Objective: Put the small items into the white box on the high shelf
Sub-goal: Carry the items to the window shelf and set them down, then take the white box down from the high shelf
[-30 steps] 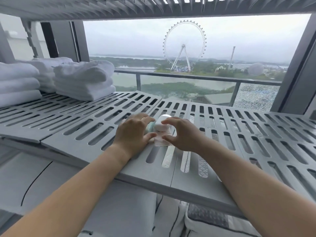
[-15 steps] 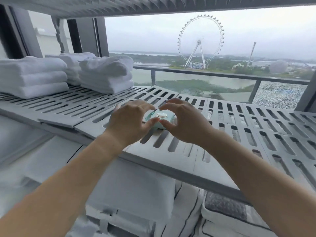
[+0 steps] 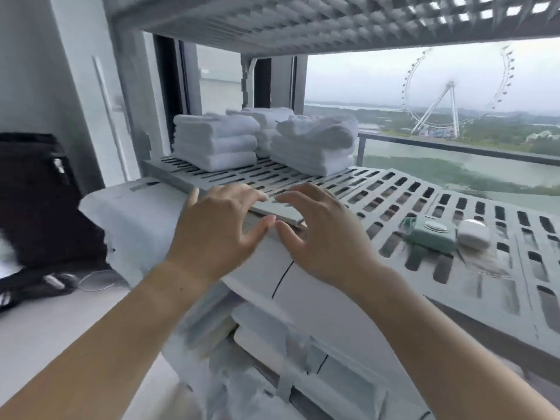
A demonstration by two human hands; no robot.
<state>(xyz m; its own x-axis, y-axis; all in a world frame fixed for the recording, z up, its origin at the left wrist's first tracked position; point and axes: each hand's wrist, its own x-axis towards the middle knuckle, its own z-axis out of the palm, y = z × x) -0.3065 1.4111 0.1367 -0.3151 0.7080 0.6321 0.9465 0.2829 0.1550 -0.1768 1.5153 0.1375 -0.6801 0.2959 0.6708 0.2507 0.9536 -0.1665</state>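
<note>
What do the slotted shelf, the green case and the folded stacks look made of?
Slotted shelf: likely matte grey moulded plastic, with even slots. Green case: seemingly smooth plastic or silicone; too blurred to tell. Folded towels: soft white terry cloth, fluffy edges.

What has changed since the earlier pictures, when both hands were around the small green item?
Both hands let go. The green item and a white case now lie on the slatted shelf. The left hand and right hand, open and empty, moved left toward the shelf's front edge. The folded towels stayed in place.
</note>
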